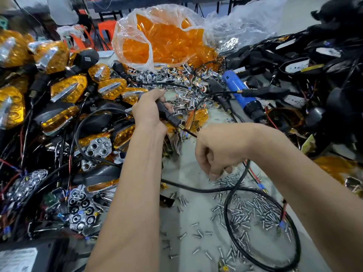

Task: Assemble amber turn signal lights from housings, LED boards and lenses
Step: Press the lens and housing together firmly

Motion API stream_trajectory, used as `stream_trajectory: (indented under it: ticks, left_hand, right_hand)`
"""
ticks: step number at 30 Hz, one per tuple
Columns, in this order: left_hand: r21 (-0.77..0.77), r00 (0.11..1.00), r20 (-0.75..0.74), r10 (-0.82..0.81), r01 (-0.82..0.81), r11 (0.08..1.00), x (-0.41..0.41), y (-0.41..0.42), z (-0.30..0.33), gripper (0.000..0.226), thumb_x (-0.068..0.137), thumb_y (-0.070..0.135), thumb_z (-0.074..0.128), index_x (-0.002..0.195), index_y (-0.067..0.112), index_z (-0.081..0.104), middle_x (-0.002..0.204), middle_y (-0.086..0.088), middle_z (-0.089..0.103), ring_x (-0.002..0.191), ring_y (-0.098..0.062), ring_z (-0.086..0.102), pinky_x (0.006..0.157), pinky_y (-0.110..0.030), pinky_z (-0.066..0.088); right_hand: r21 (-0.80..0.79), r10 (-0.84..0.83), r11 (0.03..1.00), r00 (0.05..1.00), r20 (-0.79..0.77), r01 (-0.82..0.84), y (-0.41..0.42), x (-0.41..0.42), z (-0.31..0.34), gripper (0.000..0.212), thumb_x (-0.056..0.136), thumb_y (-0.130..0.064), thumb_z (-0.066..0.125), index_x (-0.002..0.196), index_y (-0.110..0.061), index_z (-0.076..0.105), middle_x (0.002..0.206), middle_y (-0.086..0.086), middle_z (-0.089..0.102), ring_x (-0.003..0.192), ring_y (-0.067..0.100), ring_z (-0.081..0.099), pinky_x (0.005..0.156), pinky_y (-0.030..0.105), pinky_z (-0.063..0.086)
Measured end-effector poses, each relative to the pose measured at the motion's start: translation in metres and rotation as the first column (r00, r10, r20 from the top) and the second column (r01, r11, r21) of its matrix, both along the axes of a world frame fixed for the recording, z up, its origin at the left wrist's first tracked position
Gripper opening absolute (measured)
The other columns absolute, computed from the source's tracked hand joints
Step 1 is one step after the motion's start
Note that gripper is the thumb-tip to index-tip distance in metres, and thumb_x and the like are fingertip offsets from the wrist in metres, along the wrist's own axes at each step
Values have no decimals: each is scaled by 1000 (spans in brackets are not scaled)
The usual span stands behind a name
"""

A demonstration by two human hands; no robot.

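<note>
My left hand [149, 112] grips a black turn signal housing [166, 111] by its stem, above the middle of the table, with the thin wire [189, 132] trailing out of the stem toward my right hand. My right hand [218, 154] hovers over the screws with fingers curled; the wire runs in behind it and what it pinches is hidden. Assembled amber lights [68, 89] are heaped at the left. A clear bag of amber lenses [163, 40] stands at the back. Chrome reflector parts [176, 79] lie in front of the bag.
Loose screws [253, 211] cover the grey table at the front right, crossed by a looped black cable [231, 228]. A blue electric screwdriver [241, 93] lies right of centre. Black housings with wires [324, 61] pile up at the right. LED reflector boards [82, 211] lie front left.
</note>
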State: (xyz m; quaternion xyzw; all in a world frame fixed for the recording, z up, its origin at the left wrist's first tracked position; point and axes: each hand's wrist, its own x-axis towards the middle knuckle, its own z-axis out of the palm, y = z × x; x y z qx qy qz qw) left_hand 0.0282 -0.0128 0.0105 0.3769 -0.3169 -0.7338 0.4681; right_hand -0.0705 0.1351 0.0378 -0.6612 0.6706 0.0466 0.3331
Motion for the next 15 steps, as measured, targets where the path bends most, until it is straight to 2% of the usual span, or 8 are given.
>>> stream_trajectory:
  ticks: [2,6,8,10,12,15]
  left_hand:
    - [9,1000,-20,3,-3,1000,1,0,0,16,93,-2,61,83,7,52,68,-4,49,43,-14,42,41,-20,40]
    - [6,1000,-27,-4,5,1000,3,-2,1,18,93,1,60,81,10,50,67,-2,50,42,-14,44,42,-19,40]
    - [6,999,-38,-28,28,1000,6,-3,1,19,93,4,61,81,12,49,64,1,51,42,-13,45,42,-18,39]
    - [-3,994,-59,-95,95,995,10,-3,1,19,96,12,62,82,15,49,62,3,52,44,-13,45,43,-19,39]
    - [-30,980,-77,-184,182,983,14,-3,1,27,99,31,61,78,18,50,62,3,54,46,-14,46,44,-21,38]
    - [-93,948,-100,-303,294,951,15,2,1,57,98,64,49,69,15,57,63,-3,57,46,-19,47,46,-22,37]
  right_hand:
    - [-25,18,1000,1000,1,-18,0,2,-1,18,78,-4,84,79,-15,70,66,5,74,49,12,64,51,24,54]
    - [-23,61,998,997,41,-60,-4,2,-4,16,79,-5,84,76,-17,74,53,-6,66,49,8,65,50,23,51]
    - [-6,76,997,993,91,-75,-6,0,-2,13,82,-6,84,78,-15,75,55,-6,66,50,8,64,50,24,51]
    - [-19,72,997,969,237,-69,-9,-4,8,10,87,-3,79,83,-10,74,59,-2,69,51,9,64,47,23,50]
    - [-127,60,992,899,434,-5,-13,-12,24,8,89,-1,77,86,-7,72,67,5,73,56,14,69,47,22,53]
    - [-386,61,887,764,643,253,-24,-28,38,7,88,-4,80,91,-6,73,76,14,76,62,22,71,51,22,55]
